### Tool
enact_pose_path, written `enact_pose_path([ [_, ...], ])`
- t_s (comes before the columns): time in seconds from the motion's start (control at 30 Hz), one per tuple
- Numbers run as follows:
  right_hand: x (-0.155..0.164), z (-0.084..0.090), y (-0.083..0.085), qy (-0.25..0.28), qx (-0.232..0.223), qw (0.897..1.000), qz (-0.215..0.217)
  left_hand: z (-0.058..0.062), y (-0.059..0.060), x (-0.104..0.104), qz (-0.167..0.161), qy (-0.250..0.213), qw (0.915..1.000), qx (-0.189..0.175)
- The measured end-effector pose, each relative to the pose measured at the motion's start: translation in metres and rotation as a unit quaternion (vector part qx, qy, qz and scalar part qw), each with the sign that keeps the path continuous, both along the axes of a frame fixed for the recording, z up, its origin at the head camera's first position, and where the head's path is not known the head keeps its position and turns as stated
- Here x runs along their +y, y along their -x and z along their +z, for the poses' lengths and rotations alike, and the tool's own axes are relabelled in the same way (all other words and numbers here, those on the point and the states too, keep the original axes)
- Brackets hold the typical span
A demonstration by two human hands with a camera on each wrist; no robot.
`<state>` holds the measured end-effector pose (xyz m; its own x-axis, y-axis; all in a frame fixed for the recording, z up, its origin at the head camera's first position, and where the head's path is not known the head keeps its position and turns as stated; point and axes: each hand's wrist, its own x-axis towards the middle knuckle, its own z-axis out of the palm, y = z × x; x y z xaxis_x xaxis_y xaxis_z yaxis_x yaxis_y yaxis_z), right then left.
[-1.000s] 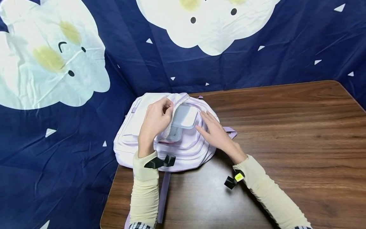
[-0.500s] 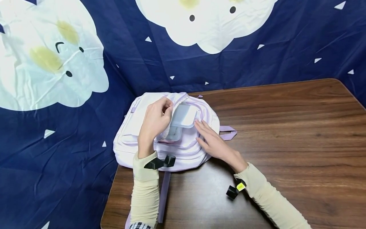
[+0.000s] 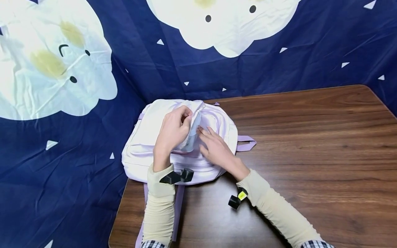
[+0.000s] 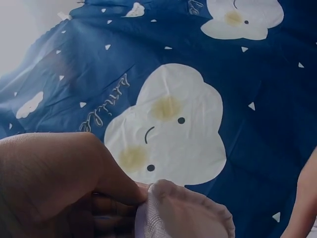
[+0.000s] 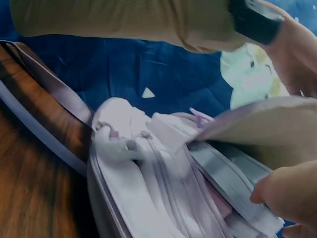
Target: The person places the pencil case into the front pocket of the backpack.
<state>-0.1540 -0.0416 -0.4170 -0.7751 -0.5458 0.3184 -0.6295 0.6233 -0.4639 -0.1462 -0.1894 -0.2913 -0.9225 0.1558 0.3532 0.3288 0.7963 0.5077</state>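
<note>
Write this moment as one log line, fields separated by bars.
left hand holds flap open | right hand pushes box into backpack | table

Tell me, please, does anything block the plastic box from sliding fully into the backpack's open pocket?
Nothing visible does. The left hand pinches the pocket flap up and away, and the right hand touches the box, already mostly inside the lilac backpack. The pocket's depths are hidden.

Head view bright, even, sharp, edges bowed, wrist views dim, blurred close up
</note>
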Motion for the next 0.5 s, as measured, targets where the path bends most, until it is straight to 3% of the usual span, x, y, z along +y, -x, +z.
enact_pose_path([
  [0.2,0.029,0.008,0.007,0.036,-0.069,0.997,-0.029,-0.003,-0.001,0.012,0.018,0.023,0.9991,-0.030],
  [0.3,0.050,0.016,0.011,0.064,-0.086,0.992,-0.062,-0.008,-0.003,0.024,0.025,0.066,0.9963,-0.048],
  [0.5,0.086,0.031,0.017,0.085,-0.106,0.985,-0.108,-0.024,-0.007,0.046,0.045,0.177,0.9771,-0.108],
])
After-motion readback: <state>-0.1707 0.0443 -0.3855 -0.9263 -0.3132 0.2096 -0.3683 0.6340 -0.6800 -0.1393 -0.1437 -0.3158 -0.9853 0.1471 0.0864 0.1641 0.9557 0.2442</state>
